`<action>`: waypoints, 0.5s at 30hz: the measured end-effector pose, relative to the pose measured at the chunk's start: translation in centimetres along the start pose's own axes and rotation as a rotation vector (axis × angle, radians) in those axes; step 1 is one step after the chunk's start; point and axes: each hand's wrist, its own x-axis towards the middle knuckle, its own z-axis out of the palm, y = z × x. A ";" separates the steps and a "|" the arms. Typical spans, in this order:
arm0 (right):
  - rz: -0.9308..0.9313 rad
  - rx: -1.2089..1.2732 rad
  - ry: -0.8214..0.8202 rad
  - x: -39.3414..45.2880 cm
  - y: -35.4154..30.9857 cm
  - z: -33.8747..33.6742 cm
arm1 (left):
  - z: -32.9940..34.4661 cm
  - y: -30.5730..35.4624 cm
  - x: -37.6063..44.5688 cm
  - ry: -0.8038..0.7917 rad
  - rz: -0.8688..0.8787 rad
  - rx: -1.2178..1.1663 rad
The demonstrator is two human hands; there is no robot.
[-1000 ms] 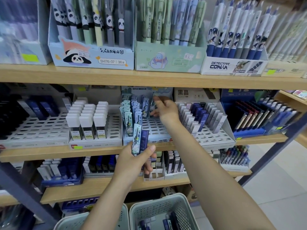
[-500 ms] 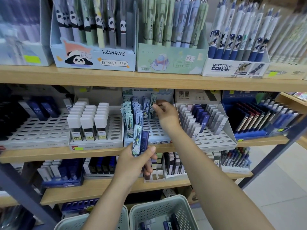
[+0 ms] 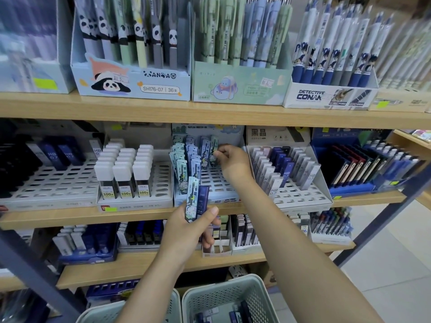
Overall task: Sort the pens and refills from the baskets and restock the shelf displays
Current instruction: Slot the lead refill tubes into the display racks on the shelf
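My right hand (image 3: 233,163) reaches into the pale blue slotted display tray (image 3: 218,180) on the middle shelf and pinches a printed refill case (image 3: 213,149) standing at the tray's back. Rows of the same printed cases (image 3: 186,157) fill the tray's left side. Below it, my left hand (image 3: 186,231) grips two upright refill cases: a printed pale one (image 3: 192,199) and a dark blue one (image 3: 203,199). Two grey plastic baskets (image 3: 224,294) stand at the bottom, with dark refill cases inside the right one.
Neighbouring trays hold white-capped lead tubes (image 3: 126,169) on the left and HB lead cases (image 3: 284,171) on the right. Pen display boxes (image 3: 133,82) line the top shelf. A dark metal frame post (image 3: 382,220) slants down at the right, beside pale floor.
My right hand moved slightly back and left in the tray, setting its refill case among the back rows. My left hand keeps its two cases in place.
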 end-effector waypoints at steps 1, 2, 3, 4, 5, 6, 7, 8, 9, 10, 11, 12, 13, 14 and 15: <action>-0.001 -0.002 0.012 0.0 0.0 0.1 | -0.1 0.0 0.0 0.002 0.004 0.000; 0.000 0.003 0.023 -0.1 0.1 0.2 | -0.1 0.0 0.0 0.005 0.006 0.003; 0.003 0.005 0.035 -0.1 0.1 0.2 | -0.2 0.0 0.0 0.008 0.007 0.006; 0.009 0.013 0.047 -0.2 0.2 0.3 | -0.3 0.0 0.0 0.011 0.006 0.008; 0.009 0.033 0.058 -0.5 0.3 0.3 | -0.4 -0.1 0.1 0.013 0.002 0.013; 0.003 0.054 0.072 -0.9 0.5 0.3 | -0.5 -0.1 0.2 0.012 -0.004 0.025; -0.023 0.061 0.098 -1.6 0.5 0.2 | -0.6 -0.1 0.3 0.009 -0.009 0.043; -0.065 0.055 0.135 -2.5 0.6 -0.1 | -0.8 -0.1 0.4 0.002 -0.012 0.062; -0.111 0.046 0.173 -3.6 0.4 -0.5 | -0.8 -0.1 0.5 -0.015 -0.014 0.075; -0.143 0.069 0.190 -4.8 0.5 -1.0 | -0.9 -0.1 0.6 -0.042 -0.014 0.080; -0.156 0.142 0.167 -6.0 0.4 -1.6 | -0.8 -0.1 0.7 -0.073 -0.013 0.079; -0.147 0.240 0.100 -7.3 0.1 -2.3 | -0.8 -0.1 0.7 -0.103 -0.012 0.085; -0.121 0.322 -0.010 -8.6 -0.3 -3.0 | -0.6 -0.1 0.7 -0.127 -0.011 0.096; -0.100 0.367 -0.127 -9.8 -0.6 -3.5 | -0.4 -0.2 0.7 -0.144 -0.009 0.115; -0.099 0.355 -0.224 -10.7 -0.6 -3.7 | -0.1 -0.3 0.6 -0.156 -0.005 0.139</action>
